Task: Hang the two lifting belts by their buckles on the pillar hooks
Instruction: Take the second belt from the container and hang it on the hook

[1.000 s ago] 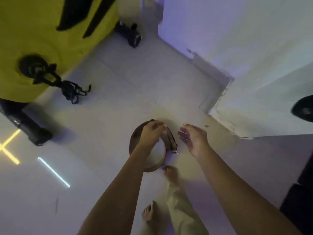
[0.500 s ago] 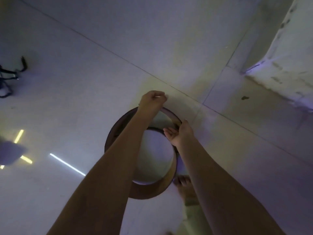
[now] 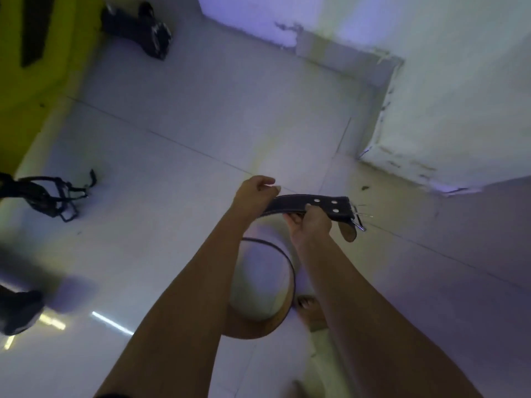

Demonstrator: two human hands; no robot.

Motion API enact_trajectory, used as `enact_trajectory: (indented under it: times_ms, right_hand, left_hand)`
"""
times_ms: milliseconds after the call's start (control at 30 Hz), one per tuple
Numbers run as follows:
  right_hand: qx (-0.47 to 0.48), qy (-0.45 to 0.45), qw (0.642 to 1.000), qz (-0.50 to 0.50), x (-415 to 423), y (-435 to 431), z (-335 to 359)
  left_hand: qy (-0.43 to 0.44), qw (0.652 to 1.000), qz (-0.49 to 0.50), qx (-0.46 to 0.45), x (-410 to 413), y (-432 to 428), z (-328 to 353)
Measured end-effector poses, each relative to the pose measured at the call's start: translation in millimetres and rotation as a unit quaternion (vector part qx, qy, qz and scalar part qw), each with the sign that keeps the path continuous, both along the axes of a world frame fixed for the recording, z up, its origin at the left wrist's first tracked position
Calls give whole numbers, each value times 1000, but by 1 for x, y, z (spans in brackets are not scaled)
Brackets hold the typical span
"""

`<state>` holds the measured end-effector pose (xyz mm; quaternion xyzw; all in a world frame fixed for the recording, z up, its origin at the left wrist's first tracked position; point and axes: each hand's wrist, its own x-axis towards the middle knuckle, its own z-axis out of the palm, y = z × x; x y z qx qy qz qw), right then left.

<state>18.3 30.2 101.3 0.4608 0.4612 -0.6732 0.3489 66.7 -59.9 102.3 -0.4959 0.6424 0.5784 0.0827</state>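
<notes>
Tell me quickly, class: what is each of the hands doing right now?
Left hand: closed on the lifting belt, gripping the strap.
Right hand: closed on the same belt, nearer the buckle.

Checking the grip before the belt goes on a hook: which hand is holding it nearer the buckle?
The right hand: it grips the belt just short of the rivets, with the buckle beyond it. The left hand holds further back along the strap.
</notes>
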Motion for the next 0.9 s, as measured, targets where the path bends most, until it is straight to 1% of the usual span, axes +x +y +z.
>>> enact_trajectory:
  times_ms: [100,167,267,333,467,533,600,700,833,900]
  right_hand:
    - [-41,38,997,54,1,18,95]
    - [-52,70,992,90,6,36,153]
    - [-65,143,975,155,13,66,236]
    - [-52,201,959,193,11,83,290]
    - [-15,280,929,243,-3,124,392]
    - [-23,314,915,251,-8,144,441]
    - [-18,360,897,258,-12,166,494]
    - [-13,437,862,258,-21,198,564]
    - [-9,546,816,190,-40,243,656]
    - [-12,580,802,144,-55,260,701]
  left_hand:
    - [15,999,-40,2,-2,11,84]
    - [34,997,-66,10,-1,24,143]
    - [77,993,-94,-10,-1,45,231]
    - [105,991,-84,-25,1,59,287]
    - [191,978,-82,2,4,97,391]
    - [234,968,-85,23,0,116,440]
    - [254,961,-104,36,-8,140,496]
    - [326,939,-110,24,-28,170,568]
    - [415,901,-120,21,-51,214,652]
    - [458,881,-119,15,-63,235,688]
